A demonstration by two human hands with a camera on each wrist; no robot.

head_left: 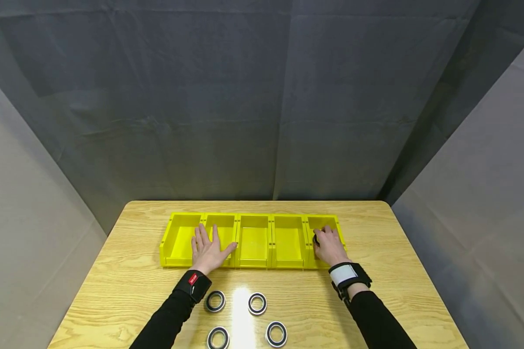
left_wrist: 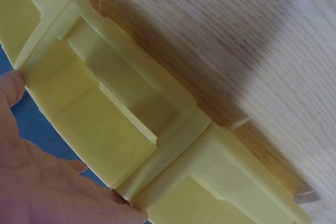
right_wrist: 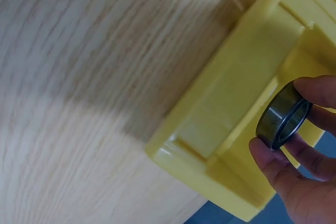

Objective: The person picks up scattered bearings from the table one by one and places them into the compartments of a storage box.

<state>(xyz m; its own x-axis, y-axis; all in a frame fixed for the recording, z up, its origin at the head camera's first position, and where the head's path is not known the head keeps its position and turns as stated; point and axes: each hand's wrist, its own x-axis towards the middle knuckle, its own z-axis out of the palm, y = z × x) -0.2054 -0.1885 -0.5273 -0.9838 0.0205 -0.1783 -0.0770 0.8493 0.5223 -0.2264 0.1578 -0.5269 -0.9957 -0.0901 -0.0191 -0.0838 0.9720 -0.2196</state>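
A row of yellow bins (head_left: 254, 265) stands on the wooden table. At its right end, my right hand (head_left: 330, 248) reaches into the last bin. Between thumb and fingers it pinches a ball bearing (right_wrist: 284, 115), a dark metal ring held tilted over the yellow bin (right_wrist: 220, 124) in the right wrist view. My left hand (head_left: 210, 254) is spread over the two leftmost bins, fingers extended and holding nothing. In the left wrist view, its fingertips lie right at the edge of a yellow bin (left_wrist: 105, 124).
Several more bearings lie on the table (head_left: 126, 291) in front of the bins, among them a near-left one (head_left: 211, 334) and a near-right one (head_left: 268, 334). A grey curtain (head_left: 244, 106) hangs behind the table, with pale panels (head_left: 484, 194) at the sides.
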